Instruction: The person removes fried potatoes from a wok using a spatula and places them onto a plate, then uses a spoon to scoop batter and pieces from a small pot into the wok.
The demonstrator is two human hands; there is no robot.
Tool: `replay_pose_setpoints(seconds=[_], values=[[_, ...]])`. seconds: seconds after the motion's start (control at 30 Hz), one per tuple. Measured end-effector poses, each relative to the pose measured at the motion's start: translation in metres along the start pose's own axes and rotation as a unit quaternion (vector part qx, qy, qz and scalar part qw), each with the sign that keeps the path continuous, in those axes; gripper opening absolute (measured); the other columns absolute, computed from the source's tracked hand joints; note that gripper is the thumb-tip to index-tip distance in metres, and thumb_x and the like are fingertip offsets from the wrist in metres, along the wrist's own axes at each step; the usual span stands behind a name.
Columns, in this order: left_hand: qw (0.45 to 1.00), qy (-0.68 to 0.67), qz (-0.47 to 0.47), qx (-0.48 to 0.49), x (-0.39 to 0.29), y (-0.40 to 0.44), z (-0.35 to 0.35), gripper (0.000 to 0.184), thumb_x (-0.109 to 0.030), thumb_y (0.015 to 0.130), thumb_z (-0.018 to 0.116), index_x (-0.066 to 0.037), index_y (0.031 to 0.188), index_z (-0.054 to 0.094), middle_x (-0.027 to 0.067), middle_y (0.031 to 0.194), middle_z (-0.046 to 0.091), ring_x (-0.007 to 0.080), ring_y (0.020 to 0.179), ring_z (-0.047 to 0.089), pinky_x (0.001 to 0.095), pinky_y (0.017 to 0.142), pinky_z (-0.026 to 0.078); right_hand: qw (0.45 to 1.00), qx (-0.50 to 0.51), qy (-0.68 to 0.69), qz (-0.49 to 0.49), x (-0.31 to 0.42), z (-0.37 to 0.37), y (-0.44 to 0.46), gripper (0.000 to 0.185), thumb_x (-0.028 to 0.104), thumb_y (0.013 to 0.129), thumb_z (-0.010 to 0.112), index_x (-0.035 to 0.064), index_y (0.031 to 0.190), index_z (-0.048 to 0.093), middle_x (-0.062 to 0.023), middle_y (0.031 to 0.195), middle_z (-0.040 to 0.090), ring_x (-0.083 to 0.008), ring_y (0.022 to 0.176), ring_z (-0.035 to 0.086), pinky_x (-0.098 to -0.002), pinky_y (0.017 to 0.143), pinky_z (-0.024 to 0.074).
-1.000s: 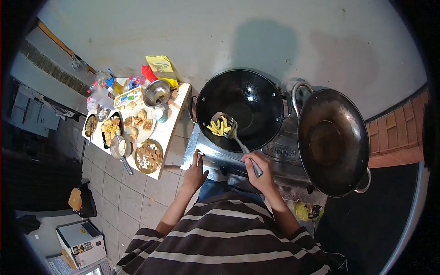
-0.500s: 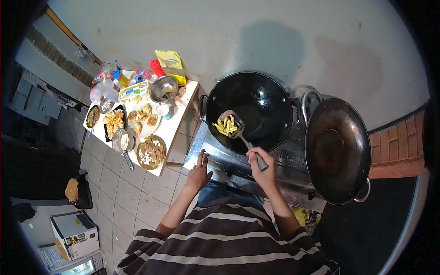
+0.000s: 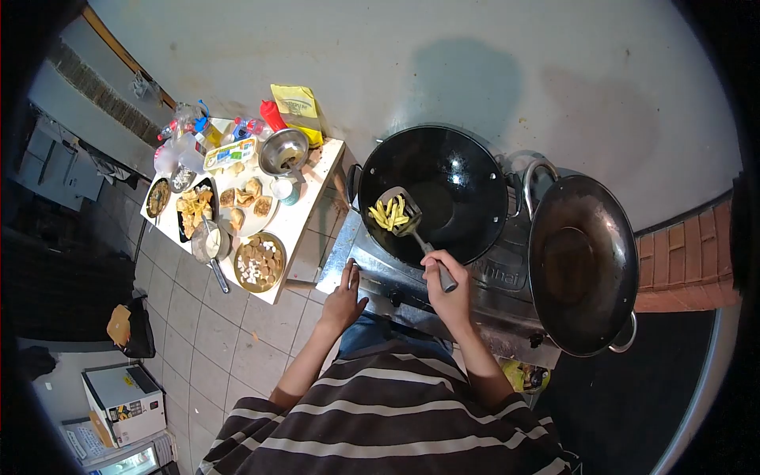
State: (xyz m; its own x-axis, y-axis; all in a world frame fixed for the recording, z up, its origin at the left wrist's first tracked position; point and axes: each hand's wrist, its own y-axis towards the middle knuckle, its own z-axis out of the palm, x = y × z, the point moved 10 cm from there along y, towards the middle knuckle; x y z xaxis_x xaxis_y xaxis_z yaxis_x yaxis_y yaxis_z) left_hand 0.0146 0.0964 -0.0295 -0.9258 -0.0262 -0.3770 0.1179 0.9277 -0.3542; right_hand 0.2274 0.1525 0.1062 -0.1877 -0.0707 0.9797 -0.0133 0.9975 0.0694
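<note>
My right hand (image 3: 449, 294) is wrapped round the grey handle of a slotted spatula (image 3: 419, 235). On the spatula's blade lies a small heap of yellow fries (image 3: 389, 214), over the left side of a black wok (image 3: 455, 178). Whether the blade touches the wok wall I cannot tell. My left hand (image 3: 343, 305) holds nothing; its fingers are stretched out against the front edge of the metal stove (image 3: 360, 261). To the right of the black wok, a second, browned wok (image 3: 582, 293) sits on the stove's right side.
A pale table (image 3: 305, 207) stands left of the stove. It bears a plate of pastries (image 3: 255, 218), a black tray of fried food (image 3: 195, 210), a brown bowl (image 3: 260, 263), a steel bowl (image 3: 283, 153), a strainer (image 3: 210, 241) and a red bottle (image 3: 273, 115). A wall rises behind.
My right hand and the spatula have shifted very slightly, with the fries still on the blade. My left hand stays at the stove edge.
</note>
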Motion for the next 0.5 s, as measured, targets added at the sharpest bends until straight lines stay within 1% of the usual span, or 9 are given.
replay_pose_setpoints(seconds=[0.07, 0.1, 0.17, 0.27, 0.4, 0.47, 0.5], values=[[1.000, -0.004, -0.001, 0.001, 0.000, -0.001, 0.000, 0.082, -0.028, 0.087, 0.067, 0.008, 0.148, 0.024, 0.0204, 0.159, 0.011, 0.0457, 0.107, 0.062, 0.0486, 0.084, 0.055, 0.996, 0.006, -0.046, -0.081, 0.022, 0.003, -0.002, 0.005, 0.002, 0.090, 0.058, -0.0010, 0.090, 0.061, -0.0131, 0.077, 0.064, -0.0215, 0.068, 0.064, -0.0318, 0.064, 0.0474], [1.000, -0.005, 0.002, 0.001, 0.000, -0.001, 0.000, 0.083, -0.028, 0.087, 0.067, 0.008, 0.148, 0.024, 0.0205, 0.159, 0.011, 0.0457, 0.108, 0.061, 0.0484, 0.084, 0.055, 0.996, 0.008, -0.046, -0.081, 0.021, 0.004, -0.002, 0.005, 0.002, 0.090, 0.058, -0.0010, 0.090, 0.061, -0.0131, 0.077, 0.064, -0.0215, 0.068, 0.064, -0.0318, 0.064, 0.0474], [1.000, -0.005, 0.003, 0.001, 0.001, -0.001, 0.001, 0.083, -0.028, 0.087, 0.067, 0.008, 0.148, 0.023, 0.0207, 0.159, 0.011, 0.0457, 0.108, 0.061, 0.0482, 0.084, 0.055, 0.984, 0.018, -0.084, -0.154, 0.033, 0.008, -0.007, 0.004, 0.001, 0.088, 0.059, -0.0005, 0.091, 0.060, -0.0151, 0.078, 0.061, -0.0306, 0.069, 0.063, -0.0359, 0.064, 0.0482], [1.000, -0.001, 0.002, 0.006, 0.002, 0.000, 0.004, 0.084, -0.028, 0.087, 0.067, 0.008, 0.148, 0.022, 0.0213, 0.158, 0.011, 0.0457, 0.110, 0.060, 0.0478, 0.085, 0.055, 0.978, 0.021, -0.114, -0.174, 0.035, 0.012, -0.013, 0.003, 0.002, 0.088, 0.058, 0.0001, 0.088, 0.060, -0.0143, 0.078, 0.061, -0.0329, 0.069, 0.062, -0.0365, 0.064, 0.0474], [1.000, -0.002, 0.001, 0.012, 0.002, 0.001, 0.004, 0.083, -0.028, 0.087, 0.067, 0.008, 0.148, 0.023, 0.0219, 0.158, 0.011, 0.0454, 0.114, 0.058, 0.0470, 0.087, 0.055, 0.976, 0.035, -0.123, -0.175, 0.031, 0.014, -0.017, 0.003, 0.002, 0.088, 0.058, 0.0002, 0.089, 0.060, -0.0140, 0.078, 0.060, -0.0328, 0.070, 0.062, -0.0367, 0.064, 0.0476], [1.000, -0.003, -0.001, 0.016, 0.001, 0.001, 0.003, 0.083, -0.028, 0.087, 0.067, 0.008, 0.147, 0.023, 0.0221, 0.158, 0.011, 0.0454, 0.115, 0.057, 0.0469, 0.088, 0.055, 0.976, 0.037, -0.115, -0.180, 0.030, 0.012, -0.019, 0.005, 0.001, 0.087, 0.060, 0.0003, 0.093, 0.059, -0.0154, 0.078, 0.058, -0.0353, 0.070, 0.061, -0.0400, 0.063, 0.0475], [1.000, -0.007, -0.006, 0.022, 0.001, 0.001, 0.002, 0.082, -0.028, 0.087, 0.067, 0.009, 0.147, 0.023, 0.0223, 0.158, 0.011, 0.0453, 0.116, 0.057, 0.0469, 0.088, 0.055, 0.976, 0.037, -0.115, -0.180, 0.029, 0.011, -0.019, 0.005, 0.001, 0.087, 0.060, 0.0003, 0.093, 0.059, -0.0154, 0.078, 0.058, -0.0353, 0.070, 0.061, -0.0400, 0.063, 0.0475]])
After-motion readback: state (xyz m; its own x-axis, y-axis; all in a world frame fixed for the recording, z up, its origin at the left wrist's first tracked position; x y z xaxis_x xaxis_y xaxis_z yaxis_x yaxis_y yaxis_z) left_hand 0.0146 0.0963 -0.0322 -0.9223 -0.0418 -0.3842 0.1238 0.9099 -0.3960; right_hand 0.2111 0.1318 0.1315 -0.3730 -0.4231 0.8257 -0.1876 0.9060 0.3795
